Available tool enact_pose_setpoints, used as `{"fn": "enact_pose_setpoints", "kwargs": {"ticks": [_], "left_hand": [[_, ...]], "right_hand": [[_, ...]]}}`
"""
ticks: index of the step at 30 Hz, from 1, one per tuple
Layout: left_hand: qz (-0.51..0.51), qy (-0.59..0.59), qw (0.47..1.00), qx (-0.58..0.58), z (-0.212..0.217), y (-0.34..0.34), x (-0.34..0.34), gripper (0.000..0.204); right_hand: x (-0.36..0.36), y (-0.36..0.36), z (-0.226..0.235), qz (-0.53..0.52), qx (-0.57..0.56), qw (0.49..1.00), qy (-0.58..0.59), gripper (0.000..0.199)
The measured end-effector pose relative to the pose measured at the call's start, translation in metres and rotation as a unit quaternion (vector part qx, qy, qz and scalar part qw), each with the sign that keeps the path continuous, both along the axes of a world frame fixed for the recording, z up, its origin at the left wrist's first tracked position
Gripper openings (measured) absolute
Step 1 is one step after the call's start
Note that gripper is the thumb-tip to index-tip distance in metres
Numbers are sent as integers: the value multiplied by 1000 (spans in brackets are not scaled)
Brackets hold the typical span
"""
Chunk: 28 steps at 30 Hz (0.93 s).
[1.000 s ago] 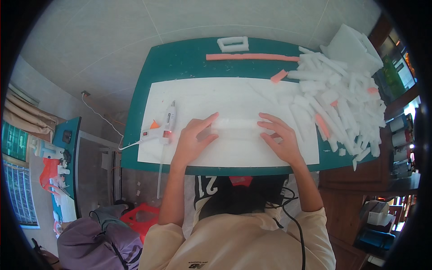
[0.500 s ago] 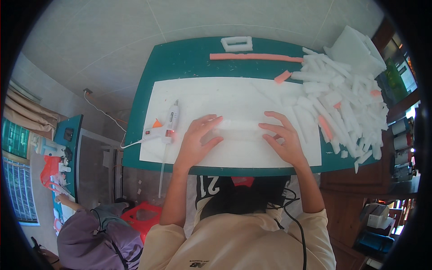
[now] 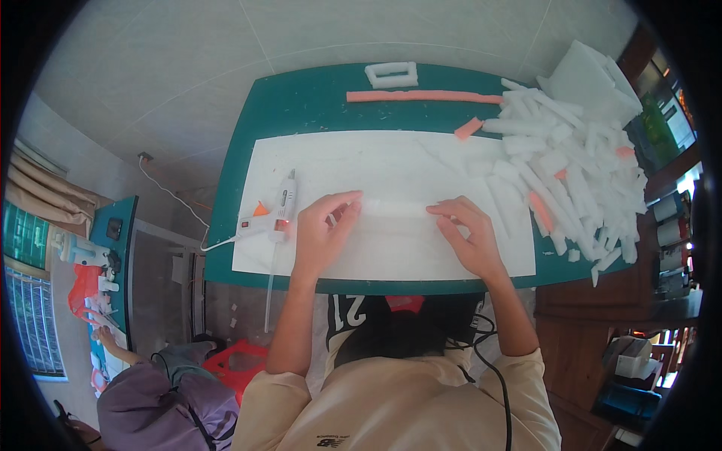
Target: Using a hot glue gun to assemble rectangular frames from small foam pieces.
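Note:
A white foam strip (image 3: 395, 210) lies crosswise over the white board (image 3: 338, 161), hard to tell from it by colour. At its left end, my left hand (image 3: 325, 225) has thumb and fingertips closed on it. The fingers of my right hand (image 3: 468, 231) are bent around the strip's right end, pinching it. Left of my left hand a white hot glue gun (image 3: 285, 199) lies on the board, nozzle pointing away from me, with a clear glue stick (image 3: 271, 289) hanging past the table's near edge.
Loose white foam strips (image 3: 575, 180) are heaped on the right of the green table (image 3: 301, 98), with a white foam block (image 3: 590, 83) behind. A long pink strip (image 3: 421, 96) and a white foam frame (image 3: 391, 74) lie at the far edge. Another person (image 3: 162, 395) sits at lower left.
My hands have closed from spread fingers onto the two ends of the white foam strip. The right hand has shifted slightly inward.

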<state>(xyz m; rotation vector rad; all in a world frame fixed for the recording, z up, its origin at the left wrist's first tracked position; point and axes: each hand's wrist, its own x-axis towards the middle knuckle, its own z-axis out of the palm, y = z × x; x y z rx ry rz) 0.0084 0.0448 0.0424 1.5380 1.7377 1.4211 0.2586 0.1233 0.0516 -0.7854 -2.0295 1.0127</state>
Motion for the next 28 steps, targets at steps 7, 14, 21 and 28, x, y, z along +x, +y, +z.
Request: {"fn": "enact_pose_setpoints", "kwargs": {"ticks": [7,14,21,28], "left_hand": [[-6,-26,998,-52,11,5,-1,34],[-27,-32,997,-66,9,5,-7,34],[-27,-52,994,-88,7,5,-6,32],[-27,-50,994,-95,5,3,-10,32]], "right_hand": [[-11,3,-2,-73,15,997,-6,9],[-10,6,3,-83,-53,995,-16,23],[-5,9,5,-72,-152,985,-35,29],[-6,11,4,-58,-161,984,-55,31]]}}
